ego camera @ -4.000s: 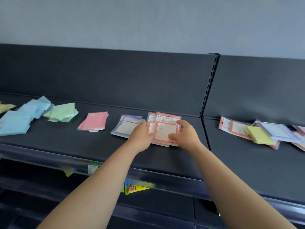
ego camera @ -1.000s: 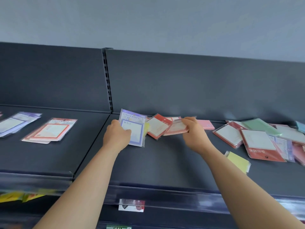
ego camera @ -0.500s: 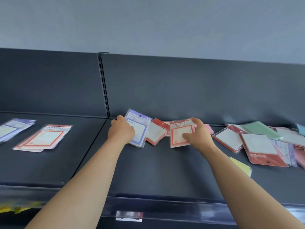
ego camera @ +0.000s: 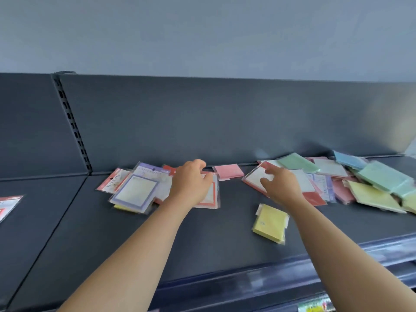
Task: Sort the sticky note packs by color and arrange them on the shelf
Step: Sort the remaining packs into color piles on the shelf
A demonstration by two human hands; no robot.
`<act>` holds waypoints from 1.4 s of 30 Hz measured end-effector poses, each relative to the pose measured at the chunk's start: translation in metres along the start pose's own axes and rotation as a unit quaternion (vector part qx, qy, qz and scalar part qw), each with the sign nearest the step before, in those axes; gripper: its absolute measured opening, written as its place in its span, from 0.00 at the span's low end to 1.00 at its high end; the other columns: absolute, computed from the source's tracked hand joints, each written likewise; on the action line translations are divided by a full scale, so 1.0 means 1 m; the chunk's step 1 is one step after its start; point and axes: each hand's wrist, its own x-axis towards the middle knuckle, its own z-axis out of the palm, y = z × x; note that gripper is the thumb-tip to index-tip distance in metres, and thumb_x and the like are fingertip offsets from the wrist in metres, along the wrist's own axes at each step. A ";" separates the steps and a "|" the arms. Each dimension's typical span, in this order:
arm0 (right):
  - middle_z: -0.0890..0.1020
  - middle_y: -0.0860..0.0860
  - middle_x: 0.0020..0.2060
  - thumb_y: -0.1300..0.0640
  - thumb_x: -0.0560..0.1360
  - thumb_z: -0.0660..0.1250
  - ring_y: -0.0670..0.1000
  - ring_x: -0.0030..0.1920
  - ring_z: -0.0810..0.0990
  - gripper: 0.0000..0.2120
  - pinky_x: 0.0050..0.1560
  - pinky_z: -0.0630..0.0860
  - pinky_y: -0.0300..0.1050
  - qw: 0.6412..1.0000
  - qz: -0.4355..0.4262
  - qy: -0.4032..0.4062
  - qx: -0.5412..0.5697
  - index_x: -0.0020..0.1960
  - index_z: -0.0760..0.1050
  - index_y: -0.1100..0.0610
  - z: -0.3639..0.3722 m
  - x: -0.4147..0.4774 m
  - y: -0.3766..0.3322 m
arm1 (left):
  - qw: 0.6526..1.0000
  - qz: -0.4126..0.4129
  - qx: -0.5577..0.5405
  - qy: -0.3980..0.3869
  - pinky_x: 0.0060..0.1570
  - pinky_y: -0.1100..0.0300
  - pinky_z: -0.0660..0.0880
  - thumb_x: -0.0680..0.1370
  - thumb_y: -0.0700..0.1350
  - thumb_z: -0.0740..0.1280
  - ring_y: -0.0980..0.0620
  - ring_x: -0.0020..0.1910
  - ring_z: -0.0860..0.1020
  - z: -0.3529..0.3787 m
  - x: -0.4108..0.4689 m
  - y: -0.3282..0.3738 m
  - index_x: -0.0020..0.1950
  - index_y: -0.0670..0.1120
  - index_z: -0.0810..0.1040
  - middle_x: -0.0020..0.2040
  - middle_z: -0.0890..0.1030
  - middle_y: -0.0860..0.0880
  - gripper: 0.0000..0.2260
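Note:
Loose sticky note packs lie on the dark shelf (ego camera: 157, 239). My left hand (ego camera: 191, 183) lies on a red-bordered pack (ego camera: 212, 194), fingers curled over its far edge. Left of it a purple-bordered pack (ego camera: 135, 190) rests on another red pack (ego camera: 112, 181) and a yellow one (ego camera: 121, 208). My right hand (ego camera: 281, 185) is open, its index finger touching a red-bordered pack (ego camera: 254, 179) at the left end of the mixed pile (ego camera: 360, 183). A pink pack (ego camera: 228, 172) sits between my hands, and a yellow pack (ego camera: 270, 222) lies alone nearer the front.
The mixed pile at the right holds green (ego camera: 297, 162), blue (ego camera: 349, 159), yellow (ego camera: 373, 197), pink and purple packs. A slotted upright (ego camera: 72, 127) divides the back panel. One red-bordered pack (ego camera: 9, 206) shows at the left edge. A price rail (ego camera: 247, 284) runs along the shelf front.
The view swung right. My left hand let go of the purple-bordered pack, which now lies flat, and moved onto the red-bordered pack. My right hand left that pack and reached to the right pile.

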 end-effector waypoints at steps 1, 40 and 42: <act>0.76 0.54 0.64 0.53 0.77 0.63 0.57 0.62 0.74 0.20 0.62 0.70 0.48 0.999 0.014 0.007 -0.029 0.68 0.72 0.55 -0.004 0.000 0.010 | 1.000 0.005 -0.012 -0.011 0.59 0.57 0.70 0.79 0.47 0.64 0.48 0.63 0.74 0.006 -0.001 0.006 0.66 0.46 0.75 0.65 0.77 0.49 0.16; 0.84 0.51 0.45 0.51 0.77 0.67 0.52 0.44 0.80 0.11 0.46 0.77 0.48 0.990 -0.080 0.055 0.101 0.56 0.82 0.55 -0.100 0.003 0.201 | 0.963 -0.088 -0.232 -0.109 0.41 0.58 0.68 0.80 0.42 0.64 0.50 0.51 0.71 0.178 -0.007 0.189 0.70 0.43 0.62 0.56 0.72 0.49 0.21; 0.84 0.48 0.40 0.50 0.76 0.69 0.47 0.39 0.78 0.11 0.42 0.76 0.40 0.980 -0.099 0.052 0.162 0.54 0.83 0.53 -0.099 0.000 0.197 | 0.962 -0.094 -0.237 -0.100 0.36 0.59 0.67 0.80 0.42 0.63 0.50 0.47 0.71 0.179 -0.005 0.194 0.68 0.41 0.64 0.53 0.73 0.47 0.18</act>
